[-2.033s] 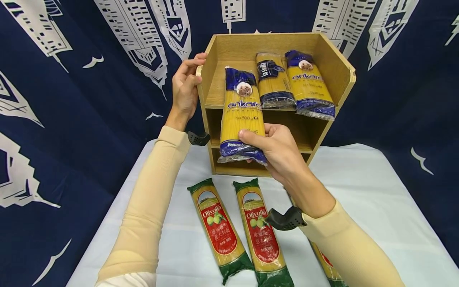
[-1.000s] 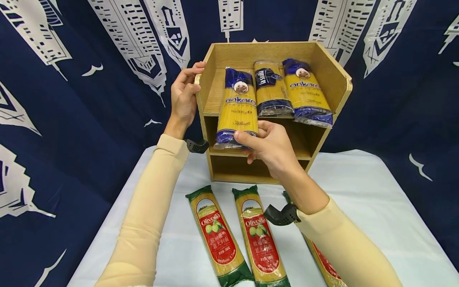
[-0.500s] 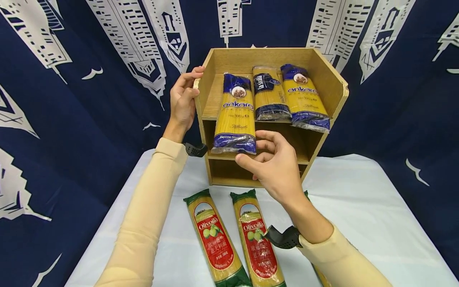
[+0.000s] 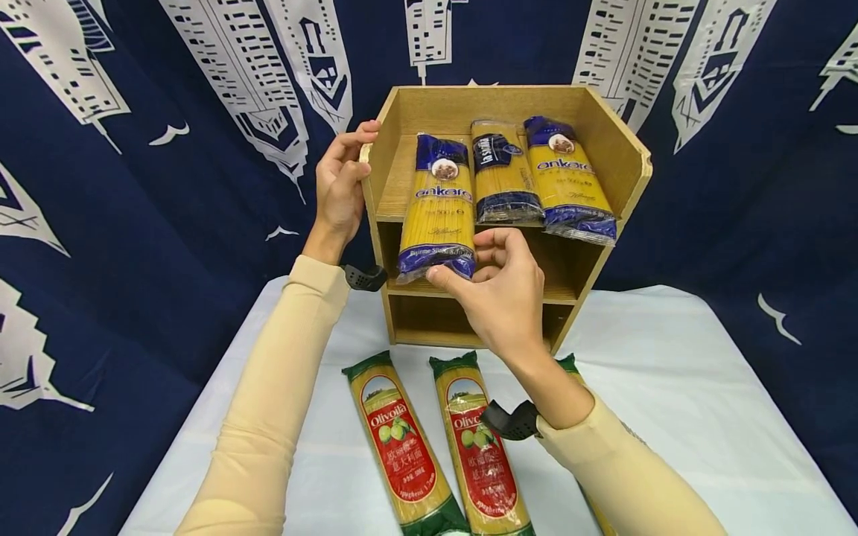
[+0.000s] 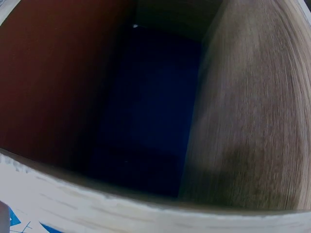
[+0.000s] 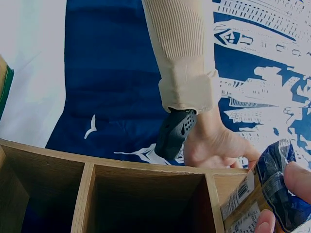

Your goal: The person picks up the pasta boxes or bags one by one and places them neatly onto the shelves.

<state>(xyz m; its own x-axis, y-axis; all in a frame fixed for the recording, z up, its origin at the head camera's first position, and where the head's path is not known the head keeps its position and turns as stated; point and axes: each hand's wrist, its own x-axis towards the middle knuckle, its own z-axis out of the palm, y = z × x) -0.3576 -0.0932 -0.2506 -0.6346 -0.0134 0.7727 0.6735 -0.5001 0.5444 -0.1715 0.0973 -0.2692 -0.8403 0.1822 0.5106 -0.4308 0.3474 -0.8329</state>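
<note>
Head view: we observe a navy cloth backdrop, printed with white buildings and birds, behind a table covered in smooth white fabric. At the table's 12 o'clock stands a box-shaped wooden shelf unit, its panels finely grained and its 9 o'clock front edge pale and roughened. Toward 6 o'clock lie long, slim Olivoilà packets in glossy film with green ends and red labels. On the top tier lie shorter, flattened packets in crinkled clear-and-blue film: the first ankara packet toward 9 o'clock, its near end overhanging the tier; a dark-labelled packet at 12; the second ankara packet toward 3.

We find the left hand at the unit's 9 o'clock, gripping the side panel's edge. The right hand reaches up from 5 o'clock and pinches the first ankara packet at its 5 o'clock corner, thumb at the near end, fingers curled at the side.

We count one shelf unit with three tiers, two beige sleeves, six packets (three shelved, three on the table, one largely hidden by the right forearm), two hands and two black wrist units.
</note>
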